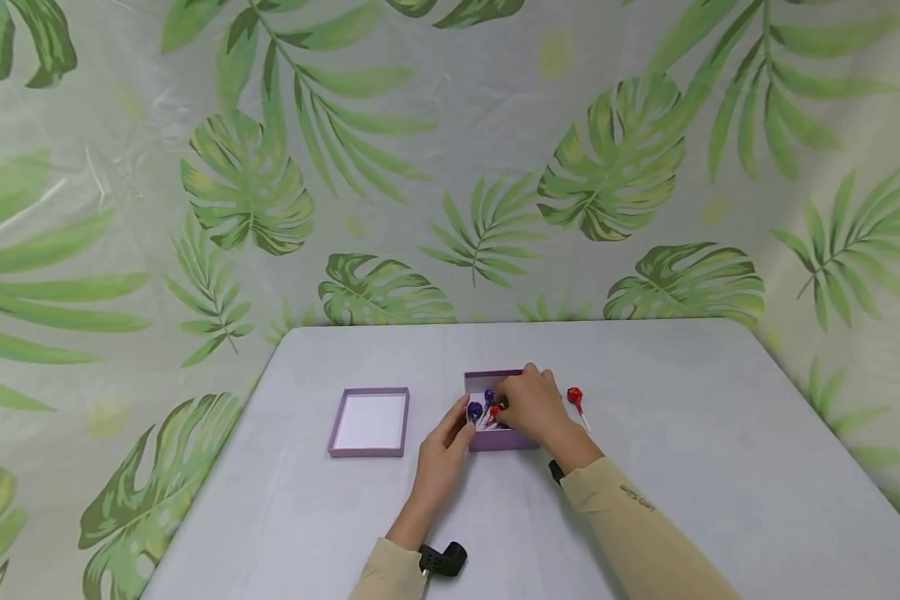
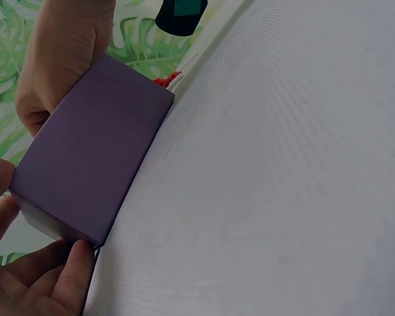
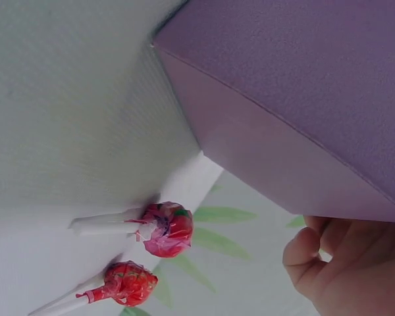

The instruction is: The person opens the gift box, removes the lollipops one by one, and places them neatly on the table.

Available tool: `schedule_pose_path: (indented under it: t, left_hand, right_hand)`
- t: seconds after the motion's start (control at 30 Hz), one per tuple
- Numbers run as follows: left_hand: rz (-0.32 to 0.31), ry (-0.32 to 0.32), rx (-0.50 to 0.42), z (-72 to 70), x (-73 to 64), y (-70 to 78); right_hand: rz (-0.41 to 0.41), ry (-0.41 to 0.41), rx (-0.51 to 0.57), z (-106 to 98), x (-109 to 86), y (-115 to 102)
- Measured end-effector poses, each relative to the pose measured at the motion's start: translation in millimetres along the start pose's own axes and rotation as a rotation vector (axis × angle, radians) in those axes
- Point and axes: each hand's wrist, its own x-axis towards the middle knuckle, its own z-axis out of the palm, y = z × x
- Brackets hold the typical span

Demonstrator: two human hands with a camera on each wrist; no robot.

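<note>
A purple box [image 1: 504, 440] without its lid stands on the table with several lollipops inside. Purple-wrapped lollipops [image 1: 475, 411] and a red-wrapped lollipop [image 1: 495, 412] show in it. My left hand [image 1: 442, 454] holds the box at its left side, its digits at the top and bottom corners in the left wrist view. My right hand [image 1: 534, 406] reaches over the right rim with bent fingers inside, close to the red lollipop. The box wall hides those fingertips in the right wrist view, and I cannot tell whether they pinch anything.
Left of the box lies a shallow purple-edged lid [image 1: 369, 422], its white inside facing up. Beside the box's right wall are two red-wrapped lollipops [image 3: 168, 229] with white sticks. The white table [image 1: 270, 517] ends at a leaf-patterned backdrop [image 1: 487, 167].
</note>
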Motion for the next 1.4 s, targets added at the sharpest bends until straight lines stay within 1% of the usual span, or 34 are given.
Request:
schedule_pose_path:
  t: [0.1,0.2,0.5,0.8,0.93,1.13,1.27,1.4]
  left_hand:
    - [-0.010,-0.009,0.001,-2.0,-1.5,5.0]
    - [-0.008,-0.017,0.001,-5.2,-6.6,21.6]
    - [0.007,-0.024,0.006,-6.5,-8.1,17.8]
    - [0.012,-0.027,0.005,-7.1,-5.8,18.7]
    - [0.017,-0.029,0.005,-7.0,-4.9,19.2]
    - [0.018,-0.019,0.005,-6.7,-5.7,18.6]
    - [0.010,-0.017,-0.009,-5.9,-6.2,19.1]
    - [0.012,-0.020,-0.001,-5.1,-5.3,19.7]
  right_hand:
    - [0.000,-0.006,0.002,0.1,0.4,-0.8]
    - [-0.001,-0.008,0.006,-0.4,0.0,-1.6]
    - [-0.006,-0.023,0.012,0.8,-0.4,-3.6]
    - [0.029,-0.009,0.075,-1.0,-0.2,-5.1]
    - [0.047,-0.010,0.083,-1.2,0.3,-5.4]
    - [0.054,-0.009,0.080,-0.5,-0.3,-5.6]
    - [0.059,0.002,0.093,-2.7,-3.0,-5.5]
    - [0.051,0.036,0.119,-7.4,-5.4,-3.5]
